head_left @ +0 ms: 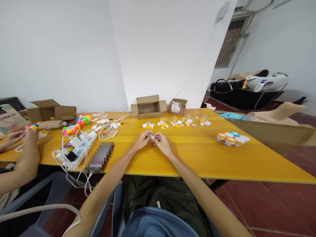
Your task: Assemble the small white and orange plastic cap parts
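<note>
My left hand point(144, 139) and my right hand point(162, 142) meet over the middle of the yellow table point(197, 158). Between their fingertips is a small white piece with dark spots point(152, 137), pinched from both sides; its details are too small to tell. Just beyond my hands lie groups of small white pieces, orange discs point(148, 126) and clear cups point(175, 118). Farther right, several jars with orange, white and teal lids point(235, 134) stand close together.
Two open cardboard boxes point(148, 108) point(178, 106) stand by the wall. A phone point(100, 158), a power strip point(82, 149) and white cables lie left. Another person's hands point(31, 135) hold coloured balls at the far left, near another box point(51, 112).
</note>
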{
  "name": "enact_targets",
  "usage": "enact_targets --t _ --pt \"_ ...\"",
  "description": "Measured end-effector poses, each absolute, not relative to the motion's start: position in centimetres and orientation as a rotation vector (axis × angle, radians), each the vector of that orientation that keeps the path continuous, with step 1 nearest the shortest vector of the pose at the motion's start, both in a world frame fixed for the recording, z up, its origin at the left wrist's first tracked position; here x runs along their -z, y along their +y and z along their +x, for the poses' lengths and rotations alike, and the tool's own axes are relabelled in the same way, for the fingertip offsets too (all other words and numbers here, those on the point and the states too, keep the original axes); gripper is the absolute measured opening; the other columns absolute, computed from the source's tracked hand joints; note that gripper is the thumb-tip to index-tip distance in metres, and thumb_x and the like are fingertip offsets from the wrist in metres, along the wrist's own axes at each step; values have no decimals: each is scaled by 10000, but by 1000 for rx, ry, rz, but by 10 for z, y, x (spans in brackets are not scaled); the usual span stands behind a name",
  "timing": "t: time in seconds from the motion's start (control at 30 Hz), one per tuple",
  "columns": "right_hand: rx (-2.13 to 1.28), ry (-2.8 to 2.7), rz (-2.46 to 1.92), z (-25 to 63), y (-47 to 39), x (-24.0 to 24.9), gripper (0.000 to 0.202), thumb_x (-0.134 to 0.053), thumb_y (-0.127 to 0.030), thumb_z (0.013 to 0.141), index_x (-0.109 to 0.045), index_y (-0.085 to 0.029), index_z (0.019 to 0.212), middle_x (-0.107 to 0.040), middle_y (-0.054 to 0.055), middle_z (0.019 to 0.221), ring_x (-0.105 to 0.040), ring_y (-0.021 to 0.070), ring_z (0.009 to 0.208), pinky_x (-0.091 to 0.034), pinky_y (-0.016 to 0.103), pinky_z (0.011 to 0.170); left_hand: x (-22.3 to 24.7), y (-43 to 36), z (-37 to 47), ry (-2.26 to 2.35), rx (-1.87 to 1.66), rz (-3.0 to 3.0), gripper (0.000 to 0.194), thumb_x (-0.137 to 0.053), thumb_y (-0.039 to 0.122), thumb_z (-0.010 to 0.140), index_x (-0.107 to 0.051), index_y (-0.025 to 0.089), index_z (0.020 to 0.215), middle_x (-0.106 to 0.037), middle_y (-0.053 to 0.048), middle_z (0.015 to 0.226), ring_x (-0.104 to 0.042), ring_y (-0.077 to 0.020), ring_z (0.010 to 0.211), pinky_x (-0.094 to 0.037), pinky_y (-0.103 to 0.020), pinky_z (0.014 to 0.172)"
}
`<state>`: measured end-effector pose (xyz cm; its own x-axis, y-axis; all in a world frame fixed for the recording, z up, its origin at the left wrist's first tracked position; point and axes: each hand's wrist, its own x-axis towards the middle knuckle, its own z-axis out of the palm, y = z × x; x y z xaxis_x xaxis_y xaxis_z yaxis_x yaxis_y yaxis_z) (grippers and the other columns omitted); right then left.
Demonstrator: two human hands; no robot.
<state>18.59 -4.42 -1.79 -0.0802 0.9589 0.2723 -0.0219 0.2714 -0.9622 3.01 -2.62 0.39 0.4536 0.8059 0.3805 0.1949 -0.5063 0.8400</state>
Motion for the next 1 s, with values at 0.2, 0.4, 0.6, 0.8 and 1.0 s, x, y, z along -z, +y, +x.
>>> enact_targets --t 0.2,0.4,0.6,0.8,1.0 --pt "-1054 -1395 -937 187 -44 19 284 -738 -454 719 -574 -236 796 -707 6 711 -699 180 675 -608 298 558 -2 -25 30 846 -1042 1941 244 -581 424 920 -612 184 947 -640 4 762 -589 -137 670 -500 -273 701" --pt "-1065 -1407 -952 187 -45 18 238 -723 -402 718 -574 -233 794 -704 10 709 -702 182 685 -605 299 577 -2 -25 30 818 -1054 1930 234 -580 415 921 -601 183 938 -637 12 757 -588 -129 662 -495 -267 698" --pt "-1008 -1436 -927 187 -45 19 218 -705 -405 747 -579 -236 800 -712 10 706 -708 190 681 -601 316 607 -1 -24 29 839 -1032 1907 259 -594 441 915 -602 187 961 -639 12 741 -602 -136 668 -496 -271 699" --pt "-940 -1480 -929 186 -44 19 190 -684 -401 770 -579 -245 796 -711 2 686 -707 187 664 -588 325 648 -1 -25 30 817 -1026 1905 247 -592 435 913 -590 193 962 -632 19 713 -607 -137 654 -497 -274 697" --pt "-919 -1497 -918 186 -45 18 154 -665 -363 782 -572 -242 796 -708 -1 707 -713 191 676 -583 339 695 -3 -26 31 809 -1028 1915 241 -598 430 906 -586 194 956 -634 19 719 -611 -139 660 -504 -278 706"
